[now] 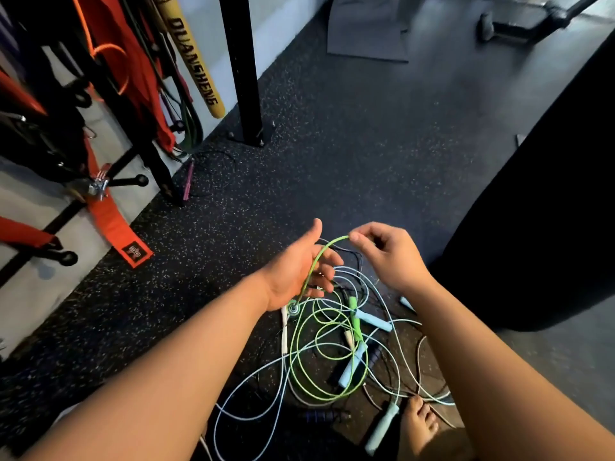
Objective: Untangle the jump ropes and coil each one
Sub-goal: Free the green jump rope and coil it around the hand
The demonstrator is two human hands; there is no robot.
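Note:
A tangle of jump ropes [332, 347] lies on the dark speckled floor below my hands. The green jump rope [301, 357] loops through it, and its green handle [355, 319] lies in the pile. My right hand [389, 257] pinches this green rope at the top of an arc raised above the pile. From there the rope runs down across the palm of my left hand [296, 271] to a swivel end [293, 308]. My left hand's thumb points up and its fingers are loose. Light blue handles [374, 320] and a pale blue rope [253, 417] are mixed in.
A bare foot [421, 424] stands beside a mint handle [382, 427]. A large black bag [549, 194] fills the right side. A black post [243, 71] is bolted to the floor ahead. Red straps [113, 221] hang from a rack at left, near a purple-handled rope [188, 181].

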